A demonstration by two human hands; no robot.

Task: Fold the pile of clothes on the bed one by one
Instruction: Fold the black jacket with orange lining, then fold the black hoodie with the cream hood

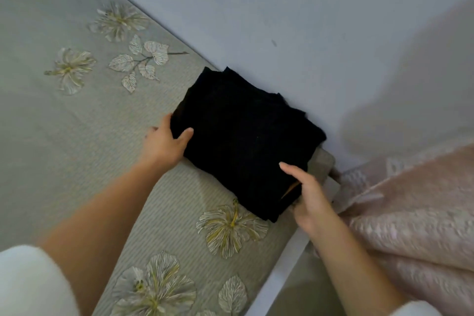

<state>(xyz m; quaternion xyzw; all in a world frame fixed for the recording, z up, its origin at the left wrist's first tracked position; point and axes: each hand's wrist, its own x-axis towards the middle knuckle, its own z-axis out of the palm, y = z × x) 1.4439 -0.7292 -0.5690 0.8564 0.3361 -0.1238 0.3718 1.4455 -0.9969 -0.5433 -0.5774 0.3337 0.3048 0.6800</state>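
Note:
A folded black garment lies in a thick square stack on the bed, close to the wall. My left hand grips its left edge, thumb on top and fingers underneath. My right hand holds its near right corner, thumb resting on the fabric. A grey-beige folded piece peeks out from under the black stack on the right.
The bed has a grey-green sheet with printed flowers. A pale wall runs along the bed's far side. A pink fluffy blanket lies at the right. White sleeves show at the bottom corners.

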